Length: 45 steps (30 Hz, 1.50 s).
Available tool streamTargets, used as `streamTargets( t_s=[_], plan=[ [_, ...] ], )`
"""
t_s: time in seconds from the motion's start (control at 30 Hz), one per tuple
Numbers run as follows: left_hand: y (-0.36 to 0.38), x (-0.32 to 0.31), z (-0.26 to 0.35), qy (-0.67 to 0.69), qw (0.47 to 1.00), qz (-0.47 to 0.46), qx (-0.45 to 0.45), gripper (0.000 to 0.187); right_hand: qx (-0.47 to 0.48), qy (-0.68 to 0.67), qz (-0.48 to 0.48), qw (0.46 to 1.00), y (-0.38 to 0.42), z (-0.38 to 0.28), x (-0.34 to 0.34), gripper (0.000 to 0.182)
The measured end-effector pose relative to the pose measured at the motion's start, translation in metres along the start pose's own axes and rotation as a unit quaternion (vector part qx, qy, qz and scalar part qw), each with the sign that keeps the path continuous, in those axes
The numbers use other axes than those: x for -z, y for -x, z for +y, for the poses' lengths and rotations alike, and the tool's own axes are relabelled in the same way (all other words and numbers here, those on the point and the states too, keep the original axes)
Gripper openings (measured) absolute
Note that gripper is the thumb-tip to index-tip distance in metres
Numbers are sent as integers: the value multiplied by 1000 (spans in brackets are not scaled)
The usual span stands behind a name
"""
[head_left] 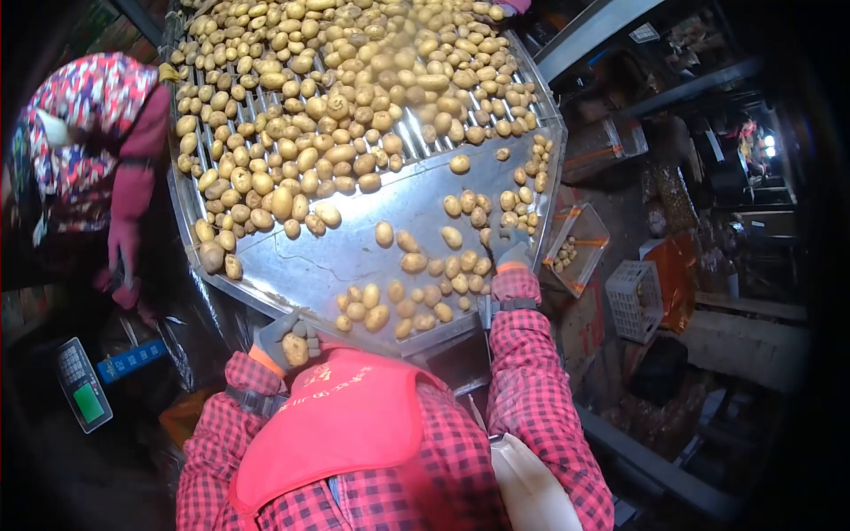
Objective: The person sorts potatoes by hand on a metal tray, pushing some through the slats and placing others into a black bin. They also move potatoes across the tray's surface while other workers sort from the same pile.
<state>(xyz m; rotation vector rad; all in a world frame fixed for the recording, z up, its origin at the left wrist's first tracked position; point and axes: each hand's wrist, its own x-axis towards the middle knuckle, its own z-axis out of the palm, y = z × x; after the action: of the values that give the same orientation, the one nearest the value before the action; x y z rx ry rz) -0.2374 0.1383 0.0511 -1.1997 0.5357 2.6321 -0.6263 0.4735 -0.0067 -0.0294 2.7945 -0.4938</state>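
Red plaid sleeves and a red apron [341, 420] fill the 6 o'clock part of the view, closest to the camera. At about 7 o'clock of the metal sorting table [354, 252], the left hand [288, 341], in a grey glove with an orange cuff, is curled around a small potato [295, 350] at the table's near edge. At about 4 o'clock of the table, the right hand [511, 248], also gloved, rests on the table's rim; its fingers are turned away, so I cannot tell whether it holds anything. A loose cluster of potatoes [416, 283] lies on the smooth steel sheet between the two hands. Toward 12 o'clock a dense heap of potatoes [354, 97] covers the roller bars.

At 9 o'clock another person in a floral jacket [80, 133] stands beside the table, a pink-gloved hand [119, 257] hanging low. Below that, at 8 o'clock, sits a weighing scale [84, 389] with a green display. At 3 o'clock, just past the table's edge, a clear bin [575, 248] holds a few small potatoes, and a white plastic crate [636, 301] stands near it on the floor.
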Motion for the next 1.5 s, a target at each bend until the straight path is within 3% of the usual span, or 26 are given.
streamTargets(
  t_s=[0.03,0.13,0.27,0.37,0.47,0.6,0.63,0.7,0.77,0.8,0.83,0.9,1.0,1.07,1.1,1.13,1.17,1.2,1.23,1.27,1.3,1.33,1.37,1.4,1.43,1.5],
  plan=[
    [-3,-2,-2,-13,1000,-5,9,37,40,-27,-17,999,7,6,-6,58],
    [-9,-17,-2,-30,999,-27,22,28,-59,175,-43,982,3,1,-35,67],
    [-11,-28,6,-108,994,-22,4,30,6,78,-36,996,-2,18,-31,74],
    [-2,-21,13,-89,996,-26,-9,36,33,38,91,995,-15,24,-20,74],
    [-13,2,11,-75,997,-1,-11,37,11,9,-60,998,-46,23,-6,79],
    [-18,3,4,3,998,-54,-16,33,12,76,-76,994,-79,35,-44,79],
    [-33,23,-7,-187,972,-75,-119,33,60,78,-92,991,-89,46,-58,80],
    [-23,17,-7,-215,963,-62,-152,36,2,-24,-226,974,-129,76,-90,81],
    [-10,-4,16,20,997,-23,-77,41,186,122,-106,969,-138,105,-102,67],
    [-13,5,19,87,995,6,-43,45,48,15,-177,983,-125,93,-74,60],
    [-14,13,23,110,993,3,-47,53,101,-70,-167,978,-116,89,-70,53],
    [-6,24,32,160,985,-13,-63,52,198,-247,-141,938,-98,75,-70,40],
    [14,41,38,185,978,-30,-92,52,64,-603,-353,712,25,-69,-20,34],
    [36,45,39,161,977,-10,-137,52,-5,-664,-408,626,96,-159,-18,25],
    [36,65,29,79,979,-27,-183,52,-21,-612,-463,641,89,-162,-47,26],
    [36,85,19,1,972,-36,-233,54,61,-640,-481,596,117,-191,-70,30],
    [42,100,16,56,978,-13,-200,54,72,-608,-482,627,146,-220,-81,36],
    [52,112,13,111,980,9,-165,54,23,-558,-589,584,166,-246,-94,40],
    [67,117,10,108,980,59,-159,54,7,-540,-591,598,199,-274,-110,42],
    [72,133,5,124,978,67,-155,53,111,-481,-666,559,218,-301,-128,43],
    [72,158,-4,140,976,72,-149,52,108,-434,-716,536,244,-327,-135,46],
    [72,181,-14,154,975,76,-143,51,38,-405,-734,545,274,-352,-134,46],
    [77,198,-27,177,966,99,-163,48,35,-413,-765,493,294,-372,-145,47],
    [83,213,-42,192,952,125,-204,43,44,-414,-752,512,322,-399,-122,48],
    [94,220,-40,211,950,121,-195,40,444,-364,-561,596,317,-396,-175,53],
    [116,232,-37,254,942,123,-180,34,563,-238,-416,674,325,-395,-212,62]
  ],
)
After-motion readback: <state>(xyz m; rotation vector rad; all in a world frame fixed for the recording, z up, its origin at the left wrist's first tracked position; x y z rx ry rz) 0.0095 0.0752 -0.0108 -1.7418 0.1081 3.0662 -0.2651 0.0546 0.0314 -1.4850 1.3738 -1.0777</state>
